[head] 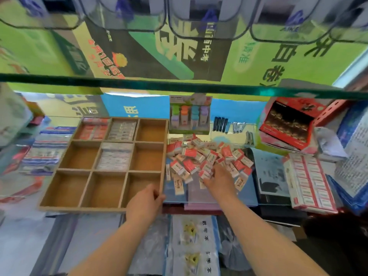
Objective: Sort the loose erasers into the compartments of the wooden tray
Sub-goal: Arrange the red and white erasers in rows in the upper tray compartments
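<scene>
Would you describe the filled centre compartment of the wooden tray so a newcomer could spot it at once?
Find the wooden tray, a three-by-three grid left of the eraser pile. Its centre compartment is packed with pale-wrapped erasers. It is the only filled cell outside the back row, with empty cells left, right and in front.
</scene>
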`<state>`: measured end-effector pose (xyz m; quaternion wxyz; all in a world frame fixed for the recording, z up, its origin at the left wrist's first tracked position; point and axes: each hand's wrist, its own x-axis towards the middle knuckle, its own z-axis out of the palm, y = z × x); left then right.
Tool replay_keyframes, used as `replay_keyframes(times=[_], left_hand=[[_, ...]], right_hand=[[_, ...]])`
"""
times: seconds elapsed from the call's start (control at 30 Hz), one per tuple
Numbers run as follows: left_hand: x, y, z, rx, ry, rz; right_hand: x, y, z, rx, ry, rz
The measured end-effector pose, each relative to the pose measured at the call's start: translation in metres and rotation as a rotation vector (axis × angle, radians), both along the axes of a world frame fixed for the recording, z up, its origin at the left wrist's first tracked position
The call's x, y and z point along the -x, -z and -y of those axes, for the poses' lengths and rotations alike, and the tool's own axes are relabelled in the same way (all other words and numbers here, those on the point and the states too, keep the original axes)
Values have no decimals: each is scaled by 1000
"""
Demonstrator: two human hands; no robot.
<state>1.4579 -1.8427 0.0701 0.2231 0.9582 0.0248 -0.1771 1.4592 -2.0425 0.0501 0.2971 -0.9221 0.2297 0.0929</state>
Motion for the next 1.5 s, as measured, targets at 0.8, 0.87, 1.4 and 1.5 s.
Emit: replay_keyframes(times=[0.8, 0.87, 1.4, 1.5], left_hand=[[-74, 16, 42, -246, 596, 296], [-78, 20, 43, -321, 616, 332], [-68, -4, -32, 4, 148, 434], [-76, -4, -55, 54, 139, 301]], right_hand=[[7, 18, 5, -9, -123, 104], [8, 21, 6, -27, -124, 127], [11, 4, -3, -339, 91, 161], [6, -7, -21, -436, 164, 220]])
